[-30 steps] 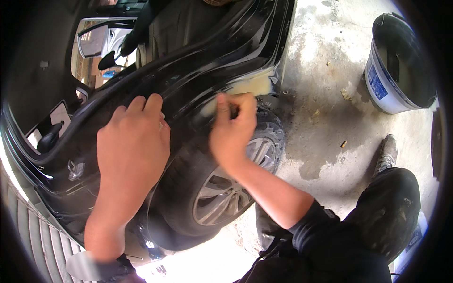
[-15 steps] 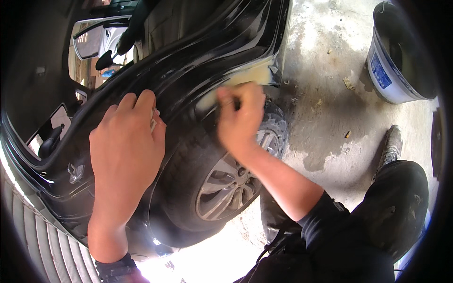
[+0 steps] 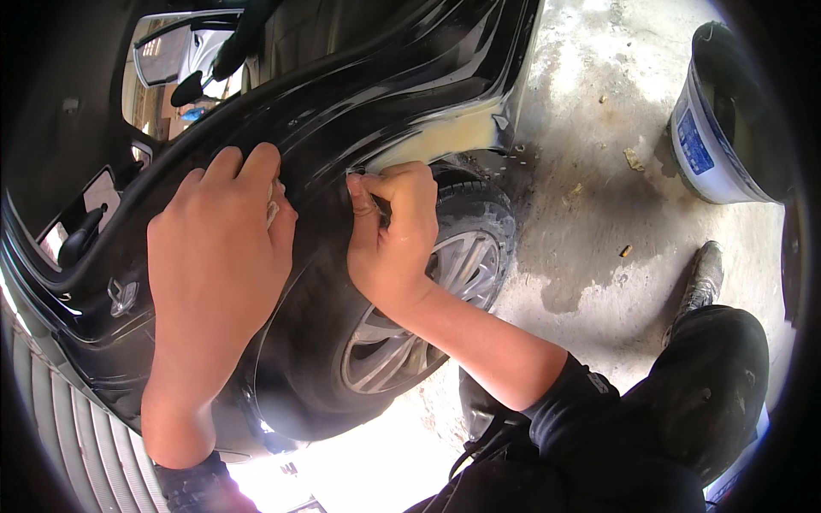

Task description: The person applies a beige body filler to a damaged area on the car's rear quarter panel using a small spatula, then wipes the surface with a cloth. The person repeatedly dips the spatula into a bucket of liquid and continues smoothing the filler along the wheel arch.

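A black car body with the wheel arch and wheel lies in front of me. Along the arch runs a smooth cream-yellow patch of filler. My right hand is closed in a pinch at the patch's left end, fingertips against the panel. Whatever sits between those fingers is mostly hidden. Farther left, my left hand rests over the black bodywork with its fingers curled. A bit of pale, crumpled material shows between its thumb and fingers; its kind is unclear.
At the far right stands a dark-rimmed white bucket with a blue label. Small debris and wet stains mark the concrete floor. My shoe is below the bucket. Ribbed grey slats show at lower left.
My right hand has moved left along the arch to the patch's left end, uncovering more of the filler. My left hand keeps about the same place on the car. The view has shifted slightly.
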